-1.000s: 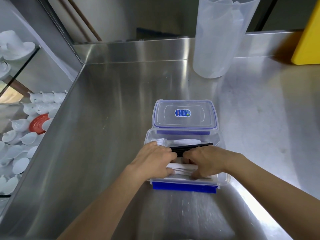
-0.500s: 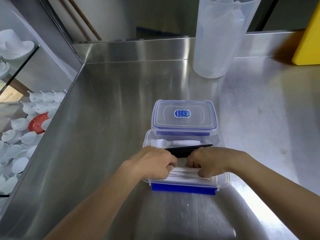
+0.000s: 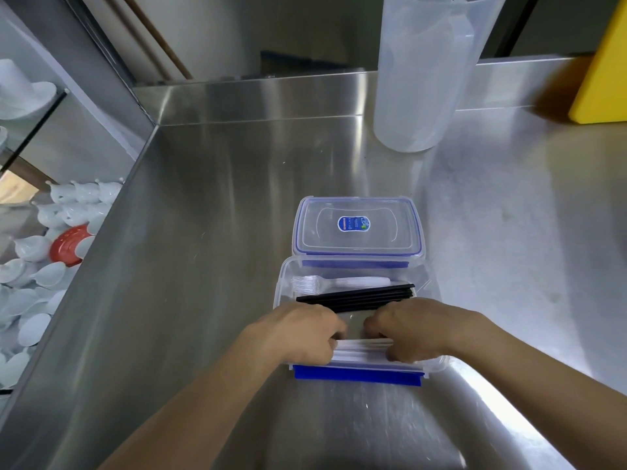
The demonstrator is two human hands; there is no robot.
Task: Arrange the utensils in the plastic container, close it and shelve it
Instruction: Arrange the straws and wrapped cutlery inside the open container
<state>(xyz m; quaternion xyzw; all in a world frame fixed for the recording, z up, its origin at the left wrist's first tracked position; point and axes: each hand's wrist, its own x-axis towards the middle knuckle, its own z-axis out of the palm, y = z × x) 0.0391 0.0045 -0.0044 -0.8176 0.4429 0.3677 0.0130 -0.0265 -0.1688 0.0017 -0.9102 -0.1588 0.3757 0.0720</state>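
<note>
Head view: plastic container [image 3: 284, 283] sits open on the steel counter [image 3: 203, 232], near the front edge, centre. Both hands are inside it at the near wall. Left hand [image 3: 298, 334] and right hand [image 3: 412, 329] are curled around the ends of a white utensil bundle [image 3: 361, 349], fingers closed on it. Versus 0.5 s ago: hands barely shifted, same grip, the gap between the knuckles slightly wider; container hasn't moved. Contents: black chopsticks [image 3: 359, 296] lie across the middle, slightly skewed; clear plastic forks [image 3: 334, 283] along the far wall; white bundle against the near wall. Blue latch flap [image 3: 356, 374] hangs off the near rim. Lid [image 3: 356, 228] lies flat just behind the container, touching its far rim. Room: bare counter left and right of the container. Tall translucent jug [image 3: 420, 79] stands well back on the right, yellow block [image 3: 604, 79] in the far right corner. White spoons [image 3: 30, 283] sit below the counter's left edge.
</note>
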